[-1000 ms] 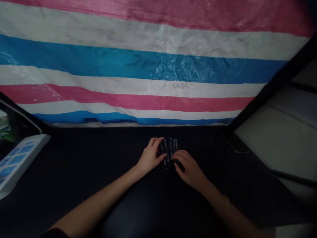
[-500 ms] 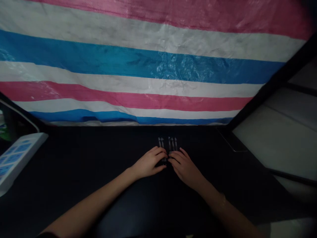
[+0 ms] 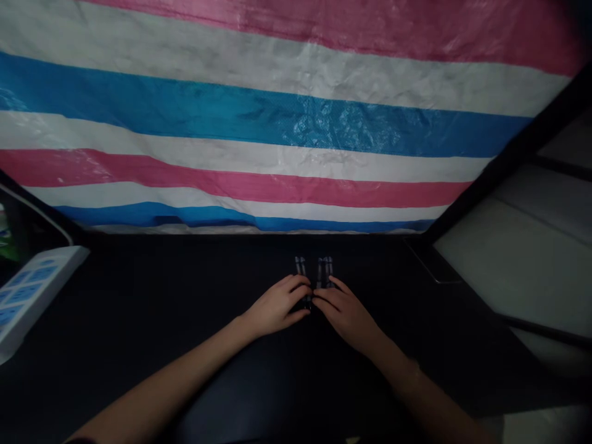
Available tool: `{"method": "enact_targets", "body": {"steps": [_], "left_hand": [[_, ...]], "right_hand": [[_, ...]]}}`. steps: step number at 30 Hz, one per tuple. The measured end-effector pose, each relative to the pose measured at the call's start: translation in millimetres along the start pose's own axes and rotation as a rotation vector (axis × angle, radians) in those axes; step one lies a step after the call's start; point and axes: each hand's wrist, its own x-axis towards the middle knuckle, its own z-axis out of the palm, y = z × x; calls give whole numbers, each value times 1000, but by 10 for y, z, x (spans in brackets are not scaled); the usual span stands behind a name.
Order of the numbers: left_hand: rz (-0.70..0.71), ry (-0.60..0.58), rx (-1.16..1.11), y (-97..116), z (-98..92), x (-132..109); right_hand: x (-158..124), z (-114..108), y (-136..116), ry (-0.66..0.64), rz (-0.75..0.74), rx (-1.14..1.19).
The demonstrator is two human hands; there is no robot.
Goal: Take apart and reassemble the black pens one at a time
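Observation:
Two slim, pen-like sticks (image 3: 300,266) with clear, shiny tips lie side by side on the black table. The fingers and thumb of my left hand (image 3: 280,303) curve around their lower ends, closed on them. To their right lies a second small group of similar sticks (image 3: 325,267), close together. My right hand (image 3: 346,313) has its fingers bent over the lower part of this group; its thumb is hardly visible. The fingertips of both hands nearly meet. The near ends of the sticks are mostly hidden and dark.
A white power strip (image 3: 39,290) with blue socket faces lies at the left edge of the black table (image 3: 161,290). Behind the table hangs a striped plastic sheet (image 3: 259,160). A dark frame (image 3: 499,166) borders the right side, and a thin-edged dark flat piece (image 3: 432,262) lies at the back right.
The sticks under my right hand have shifted slightly right and drawn closer together. My right fingers have moved a little. The left hand and its two sticks have hardly moved.

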Motion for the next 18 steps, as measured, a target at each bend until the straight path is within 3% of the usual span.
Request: {"method": "enact_targets", "body": {"steps": [4, 7, 10, 12, 15, 18], "left_hand": [[-68, 9, -29, 79, -65, -80], [-161, 114, -108, 138, -80, -154], [-337, 249, -253, 164, -46, -190], [-484, 270, -431, 164, -6, -183], [-625, 225, -782, 149, 53, -147], [-630, 325, -985, 125, 78, -127]], "right_hand": [[12, -76, -27, 247, 194, 194], [32, -148, -103, 412, 368, 268], [30, -215, -181, 570, 539, 354], [17, -246, -227, 669, 591, 465], [-4, -253, -305, 702, 518, 604], [-17, -202, -412, 533, 495, 764]]}}
